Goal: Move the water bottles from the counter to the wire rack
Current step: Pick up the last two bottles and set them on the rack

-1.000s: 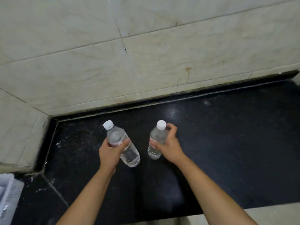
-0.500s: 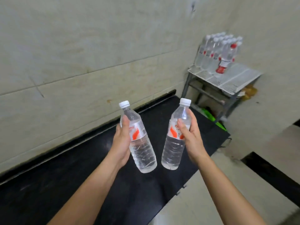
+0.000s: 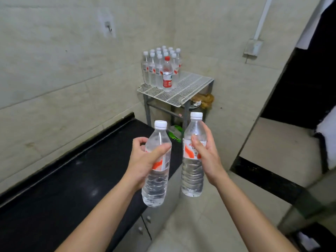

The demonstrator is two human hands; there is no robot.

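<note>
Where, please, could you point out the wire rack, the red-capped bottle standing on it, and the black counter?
wire rack (image 3: 190, 88), head view, on the bare white grid of its top shelf.
red-capped bottle (image 3: 167, 82), head view, on its red label.
counter (image 3: 63, 188), head view, on its bare black top.

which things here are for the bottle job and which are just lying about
Job: left hand, left bottle, right hand, right bottle, wire rack, racked bottles, black counter.
Lying about: wall hook, green plastic under the rack, brown bag beside it, grey wall box.
</note>
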